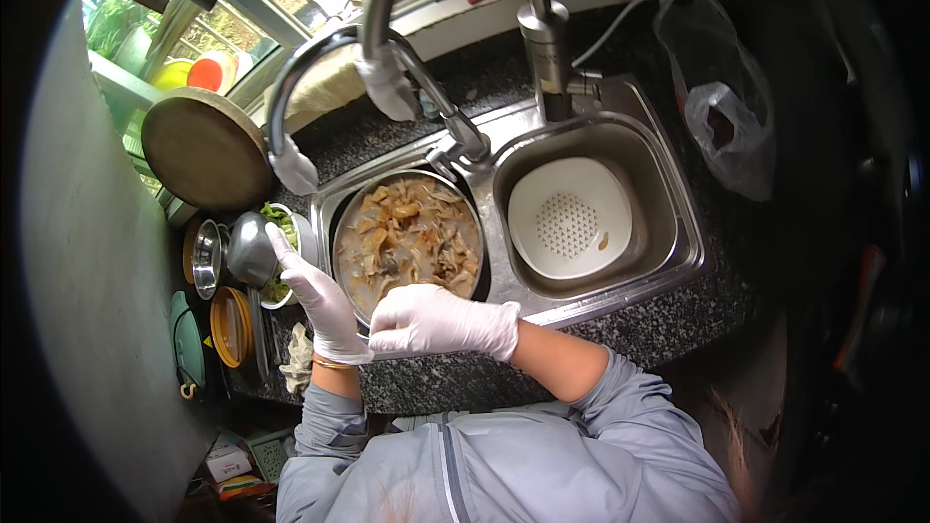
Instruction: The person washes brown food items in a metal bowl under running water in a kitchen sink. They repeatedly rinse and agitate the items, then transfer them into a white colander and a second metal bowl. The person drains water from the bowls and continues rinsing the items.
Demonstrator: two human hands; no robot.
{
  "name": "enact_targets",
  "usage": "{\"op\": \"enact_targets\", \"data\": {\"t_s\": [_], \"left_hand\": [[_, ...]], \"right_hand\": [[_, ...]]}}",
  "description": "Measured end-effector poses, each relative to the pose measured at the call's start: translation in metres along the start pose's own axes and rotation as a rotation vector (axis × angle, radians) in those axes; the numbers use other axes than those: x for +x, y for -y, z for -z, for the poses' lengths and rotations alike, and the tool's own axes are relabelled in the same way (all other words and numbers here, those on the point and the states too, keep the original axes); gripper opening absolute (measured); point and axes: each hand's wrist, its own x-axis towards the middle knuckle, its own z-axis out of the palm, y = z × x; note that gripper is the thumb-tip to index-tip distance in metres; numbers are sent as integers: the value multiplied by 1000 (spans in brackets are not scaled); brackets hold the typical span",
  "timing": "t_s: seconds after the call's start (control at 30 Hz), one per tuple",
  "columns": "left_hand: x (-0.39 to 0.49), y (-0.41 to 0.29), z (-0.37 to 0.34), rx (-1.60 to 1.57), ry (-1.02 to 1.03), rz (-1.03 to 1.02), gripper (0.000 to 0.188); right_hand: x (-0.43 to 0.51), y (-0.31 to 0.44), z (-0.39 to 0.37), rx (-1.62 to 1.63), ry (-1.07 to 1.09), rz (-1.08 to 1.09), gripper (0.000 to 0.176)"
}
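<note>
My left hand [320,301], in a white disposable glove, is held up at the left of the sink with its fingers straight and nothing in it. My right hand [432,319], gloved too, has its fingers curled at the left wrist, pinching the stretched cuff of the left glove [354,350]. Just beyond both hands, a round metal basin [476,232] sits in the left sink bowl, full of pale brown food pieces [410,232] in cloudy liquid. A metal ladle [251,250] lies left of my left fingertips, over a white bowl of greens [280,298].
A white colander [614,247] lies in the right sink bowl [665,247]. Two faucets [465,138] [548,58] arch over the sink. A round chopping board [203,149] leans by the window. Orange lids [231,327], a crumpled cloth [298,359] and a plastic bag [726,123] lie on the counter.
</note>
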Motion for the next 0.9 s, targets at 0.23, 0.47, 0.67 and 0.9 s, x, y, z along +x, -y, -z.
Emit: {"op": "enact_targets", "data": {"t_s": [0.23,0.47,0.67,0.9], "left_hand": [[-12,6,-14,37,204,133,102],[-49,9,-3,-63,104,347,90],[-55,0,13,-64,-1,439,75],[-37,4,37,401,121,300,72]], "right_hand": [[-57,-19,37,-597,-299,-460,32],[-90,9,49,263,-500,-394,28],[-105,23,77,788,-383,-36,30],[-102,28,105,-309,-879,-300,15]]}}
